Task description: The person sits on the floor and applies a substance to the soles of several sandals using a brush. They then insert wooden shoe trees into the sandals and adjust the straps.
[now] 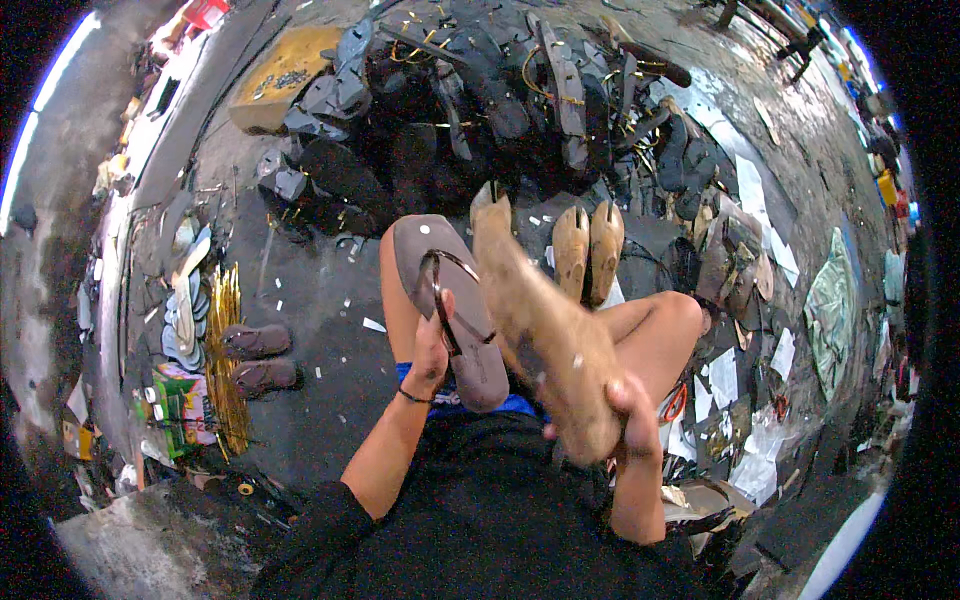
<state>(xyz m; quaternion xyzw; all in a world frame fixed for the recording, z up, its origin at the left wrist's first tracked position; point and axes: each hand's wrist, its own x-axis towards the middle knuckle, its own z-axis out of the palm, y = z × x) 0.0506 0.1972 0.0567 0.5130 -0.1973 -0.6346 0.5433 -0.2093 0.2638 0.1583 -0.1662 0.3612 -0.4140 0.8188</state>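
A greyish-brown flip-flop with shiny dark straps is upright over my lap, its sole's upper face toward me. My left hand is closed on it at the strap side. In my right hand is a wooden shoe last, gripped round its thick heel end, with its slotted toe end pointing away. The last is somewhat blurred and stands apart from the flip-flop, just to its right. Two more wooden lasts, a left one and a right one, are side by side beyond my right knee.
A heap of dark soles and sandals spreads across the far side. At left are a pair of brown flip-flops, a bundle of gold strips and stacked pale soles. Paper scraps and a green cloth lie at right.
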